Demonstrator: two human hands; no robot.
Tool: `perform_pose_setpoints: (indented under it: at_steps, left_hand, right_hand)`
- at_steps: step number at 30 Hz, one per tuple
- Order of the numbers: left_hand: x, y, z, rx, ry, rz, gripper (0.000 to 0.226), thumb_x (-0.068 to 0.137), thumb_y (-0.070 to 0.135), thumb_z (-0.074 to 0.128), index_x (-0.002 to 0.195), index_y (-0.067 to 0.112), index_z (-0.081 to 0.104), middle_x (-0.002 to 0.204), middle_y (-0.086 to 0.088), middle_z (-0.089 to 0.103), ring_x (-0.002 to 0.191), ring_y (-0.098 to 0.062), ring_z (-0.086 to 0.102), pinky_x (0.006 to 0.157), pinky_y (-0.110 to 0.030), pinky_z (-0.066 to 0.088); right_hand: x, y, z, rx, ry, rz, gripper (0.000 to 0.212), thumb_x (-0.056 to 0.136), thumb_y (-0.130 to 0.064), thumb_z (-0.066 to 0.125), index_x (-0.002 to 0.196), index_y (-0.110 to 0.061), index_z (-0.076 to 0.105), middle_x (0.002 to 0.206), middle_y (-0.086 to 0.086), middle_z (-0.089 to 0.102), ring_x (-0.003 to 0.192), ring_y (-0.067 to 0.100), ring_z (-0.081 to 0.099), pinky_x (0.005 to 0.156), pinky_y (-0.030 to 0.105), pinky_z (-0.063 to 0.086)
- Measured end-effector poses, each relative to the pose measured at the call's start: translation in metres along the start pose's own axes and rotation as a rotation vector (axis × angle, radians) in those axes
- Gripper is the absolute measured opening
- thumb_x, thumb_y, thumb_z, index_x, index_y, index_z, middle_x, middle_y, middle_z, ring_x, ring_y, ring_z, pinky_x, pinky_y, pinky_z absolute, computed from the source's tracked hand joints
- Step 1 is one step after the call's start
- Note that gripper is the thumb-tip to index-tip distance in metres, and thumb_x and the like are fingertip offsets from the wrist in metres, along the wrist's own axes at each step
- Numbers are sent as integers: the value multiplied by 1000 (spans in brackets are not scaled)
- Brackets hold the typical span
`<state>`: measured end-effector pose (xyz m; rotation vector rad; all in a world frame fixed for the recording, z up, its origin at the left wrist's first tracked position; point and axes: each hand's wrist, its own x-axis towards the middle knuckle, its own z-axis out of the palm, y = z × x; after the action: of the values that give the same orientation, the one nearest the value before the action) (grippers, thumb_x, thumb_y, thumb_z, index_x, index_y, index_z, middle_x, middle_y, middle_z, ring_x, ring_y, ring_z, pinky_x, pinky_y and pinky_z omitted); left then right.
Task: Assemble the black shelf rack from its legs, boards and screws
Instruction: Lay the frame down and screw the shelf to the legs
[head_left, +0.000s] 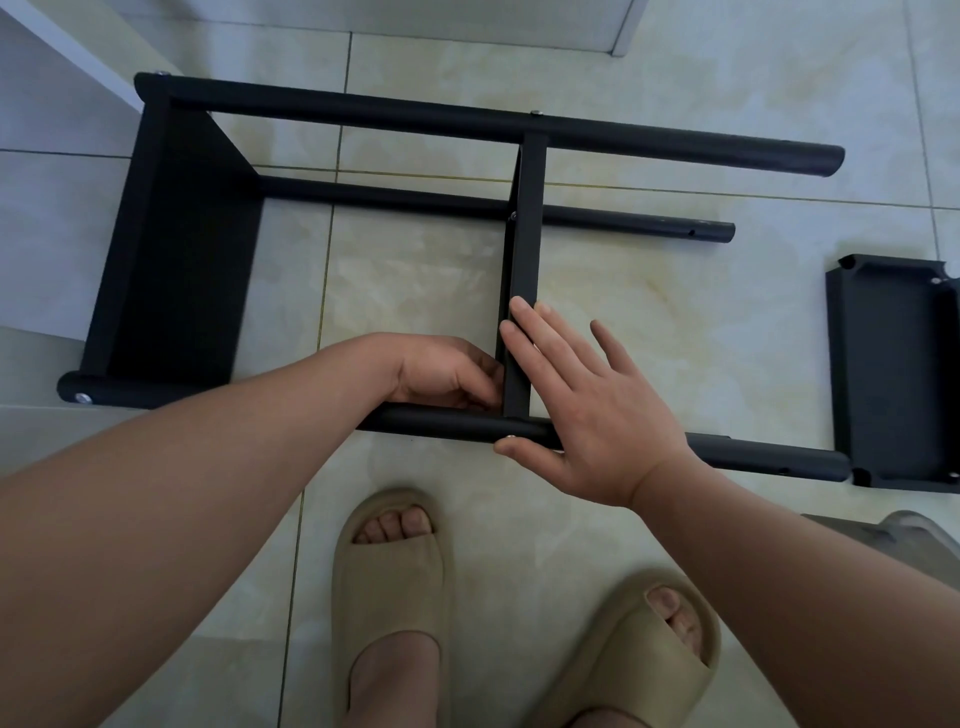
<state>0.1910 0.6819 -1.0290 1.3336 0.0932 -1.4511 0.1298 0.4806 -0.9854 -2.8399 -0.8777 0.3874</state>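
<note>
Two boards (176, 249) are on; third board (883, 374) lies loose beyond my flat right hand (597, 410); left hand (441, 374) curls at middle board (524, 260), grip unclear.

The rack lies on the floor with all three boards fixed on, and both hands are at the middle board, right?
Not all three. The head view shows the third board lying loose on the floor beside the rack. The left hand and right hand are at the middle board.

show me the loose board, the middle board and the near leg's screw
loose board (883, 374), head view, flat inner panel
middle board (525, 249), head view, edge facing up
near leg's screw (510, 438), head view, silver head
</note>
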Motion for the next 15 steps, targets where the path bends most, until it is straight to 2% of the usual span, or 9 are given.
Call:
perform_pose_setpoints:
  at_steps: [3, 6, 8, 9, 11, 15]
  left_hand:
    - [-1, 2, 0, -72, -51, 1, 22, 90, -11, 48, 95, 4, 63, 78, -8, 71, 70, -17, 70, 68, -27, 56]
    - [-1, 4, 1, -97, -67, -35, 21, 78, 5, 56, 98, 6, 62, 80, -5, 68, 72, -16, 67, 75, -30, 51]
    - [-1, 4, 1, -31, -62, -44, 16, 79, 11, 58, 93, 9, 65, 79, -3, 69, 74, -14, 66, 75, -28, 50]
    - [-1, 3, 1, 4, -50, -36, 11, 84, 8, 57, 91, 10, 66, 78, -2, 70, 72, -13, 67, 71, -26, 52]
    - [0, 2, 1, 27, -12, -23, 18, 92, -1, 52, 88, 9, 67, 77, -4, 71, 70, -14, 68, 66, -23, 54]
    - [0, 1, -1, 15, -1, -14, 21, 93, -6, 49, 90, 6, 66, 80, -10, 68, 72, -19, 67, 72, -27, 54]
  right_hand:
    - [0, 0, 0, 3, -2, 0, 92, 93, -73, 31, 163, -14, 15, 171, 0, 1, 157, 20, 6, 122, 57, 22]
    - [0, 0, 0, 3, -5, 2, 93, 93, -73, 32, 163, -14, 15, 171, 0, 1, 157, 20, 6, 121, 57, 23]
    - [0, 0, 0, 6, -8, 3, 93, 93, -73, 31, 163, -14, 15, 171, 0, 1, 157, 20, 5, 121, 57, 23]
    - [0, 0, -1, 5, -10, 4, 92, 93, -73, 31, 163, -14, 15, 171, 0, 1, 157, 20, 5, 121, 57, 23]
    - [0, 0, -1, 2, -12, 5, 92, 93, -73, 30, 163, -14, 14, 171, 0, 1, 157, 20, 5, 121, 57, 22]
    - [0, 0, -1, 1, -18, 3, 92, 93, -74, 29, 163, -15, 13, 171, -1, 0, 157, 19, 4, 122, 56, 21]
